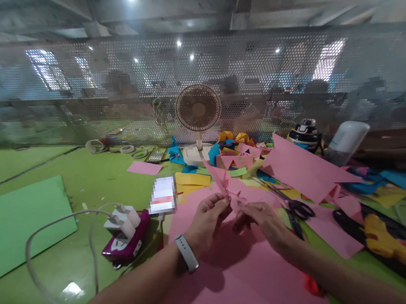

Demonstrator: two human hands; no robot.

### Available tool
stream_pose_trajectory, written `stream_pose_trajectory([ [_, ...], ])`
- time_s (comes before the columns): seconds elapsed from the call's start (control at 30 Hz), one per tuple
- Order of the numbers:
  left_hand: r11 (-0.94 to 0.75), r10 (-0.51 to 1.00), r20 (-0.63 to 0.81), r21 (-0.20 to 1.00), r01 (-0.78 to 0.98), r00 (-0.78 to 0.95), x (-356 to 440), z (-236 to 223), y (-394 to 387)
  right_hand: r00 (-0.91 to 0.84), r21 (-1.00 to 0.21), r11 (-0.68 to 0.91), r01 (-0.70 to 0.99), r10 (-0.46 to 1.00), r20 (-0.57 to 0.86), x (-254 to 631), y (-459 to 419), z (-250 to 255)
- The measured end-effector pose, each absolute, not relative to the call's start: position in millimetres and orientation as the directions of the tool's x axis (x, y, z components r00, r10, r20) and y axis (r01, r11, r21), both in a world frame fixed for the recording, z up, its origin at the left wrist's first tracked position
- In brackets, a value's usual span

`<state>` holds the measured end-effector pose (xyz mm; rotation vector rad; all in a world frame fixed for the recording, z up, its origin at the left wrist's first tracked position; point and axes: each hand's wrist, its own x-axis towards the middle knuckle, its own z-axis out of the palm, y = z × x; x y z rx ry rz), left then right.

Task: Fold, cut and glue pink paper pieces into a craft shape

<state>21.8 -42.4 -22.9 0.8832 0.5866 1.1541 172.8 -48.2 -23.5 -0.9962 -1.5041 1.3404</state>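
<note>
My left hand [210, 216], with a watch band [187, 253] on its wrist, is closed around the lower end of a folded pink paper piece [220, 175]. The piece stands up above the fingers in pointed flaps. Just to the right, my right hand [259, 217] has its fingertips pinched together close to the folded paper. Whether anything small sits in that pinch is too blurred to make out. Both hands are above a large pink paper sheet [238, 273] lying on the green table [105, 183].
On the left lie a purple power strip [125, 246] with white chargers [124, 221], a phone [162, 195] and a green sheet [20, 225]. Black scissors [300, 210] and a yellow-handled tool [385, 239] lie right. A fan [198, 108] stands behind, beside coloured paper scraps.
</note>
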Motion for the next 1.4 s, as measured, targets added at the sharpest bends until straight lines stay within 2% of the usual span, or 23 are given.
stream_pose_trajectory([
  [0.23,0.190,0.939,-0.007,0.843,-0.503,0.344,18.5,-21.7,-40.1,-0.232,-0.992,0.127,0.022,0.966,0.118,177.1,-40.4,-33.4],
  [0.33,0.155,0.943,-0.024,0.914,-0.375,0.331,17.9,-18.7,-41.2,-0.240,-0.990,0.136,-0.027,0.961,0.138,176.2,-42.0,-33.6],
  [0.43,0.060,0.939,0.024,0.970,-0.234,0.342,18.0,-19.4,-40.7,-0.223,-0.985,0.171,-0.022,0.959,0.172,176.2,-43.5,-33.0],
  [0.67,-0.079,0.896,0.176,0.967,-0.243,0.407,19.1,-25.6,-36.9,-0.260,-0.983,0.186,0.015,0.949,0.175,177.3,-40.9,-30.5],
  [0.83,0.003,0.911,0.053,0.991,-0.134,0.410,15.8,-19.4,-35.1,-0.319,-0.993,0.108,0.051,0.944,0.086,185.1,-36.7,-27.8],
  [0.9,0.014,0.905,0.036,0.993,-0.115,0.423,14.1,-14.5,-35.3,-0.235,-0.993,0.117,0.032,0.966,0.106,192.0,-31.8,-26.7],
  [1.0,-0.068,0.867,0.103,0.994,-0.090,0.487,11.0,-6.8,-35.6,-0.026,-0.985,0.108,-0.131,0.993,0.112,204.8,-21.5,-19.7],
  [1.07,-0.125,0.832,0.137,0.990,-0.060,0.538,8.4,-2.8,-35.3,0.002,-0.966,0.101,-0.236,0.995,0.103,214.8,-15.8,-10.0],
  [1.13,-0.157,0.788,0.136,0.987,-0.017,0.601,5.4,-0.6,-34.4,-0.075,-0.959,0.057,-0.279,0.994,0.080,225.5,-13.2,2.2],
  [1.2,-0.161,0.735,0.122,0.987,-0.002,0.667,2.3,-0.3,-33.1,-0.218,-0.974,-0.022,-0.226,0.976,0.028,236.1,-14.0,13.6],
  [1.3,-0.141,0.700,0.135,0.989,-0.050,0.701,-1.3,-1.8,-30.8,-0.505,-0.995,-0.099,0.019,0.858,-0.095,247.6,-19.5,24.4],
  [1.4,-0.143,0.714,0.160,0.986,-0.081,0.681,-3.3,-3.2,-28.8,-0.664,-0.970,-0.073,0.233,0.716,-0.214,248.6,-26.0,26.8],
])
